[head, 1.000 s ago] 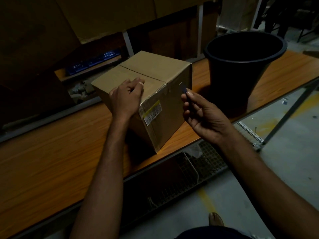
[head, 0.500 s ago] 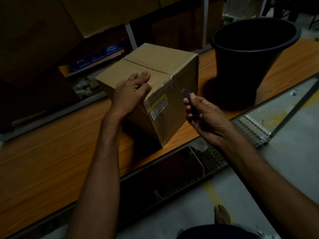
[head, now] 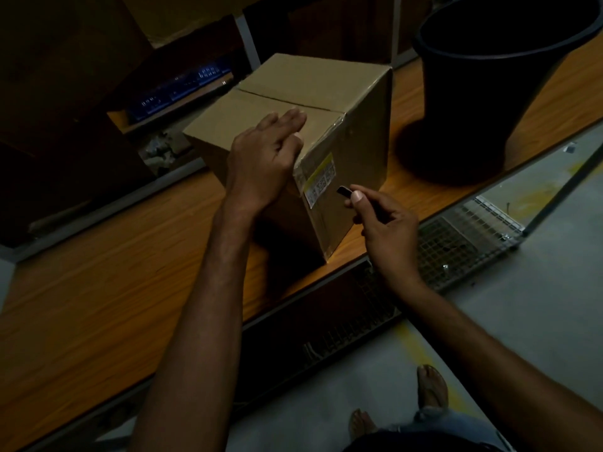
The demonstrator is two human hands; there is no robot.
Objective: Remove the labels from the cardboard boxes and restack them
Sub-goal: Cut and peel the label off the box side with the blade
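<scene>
The right hand [head: 388, 223] pinches a small dark tool [head: 345, 191] between thumb and fingers, its tip just beside the yellow-and-white label [head: 320, 179] at mid-frame; the left hand [head: 264, 161] lies over the near top edge of the cardboard box [head: 313, 93], fingers mostly straight and pressing down, grasping nothing; the box stands upright on the wooden table [head: 98, 305]; a black bucket [head: 496, 86] sits on the table at the upper right, apart from the box.
</scene>
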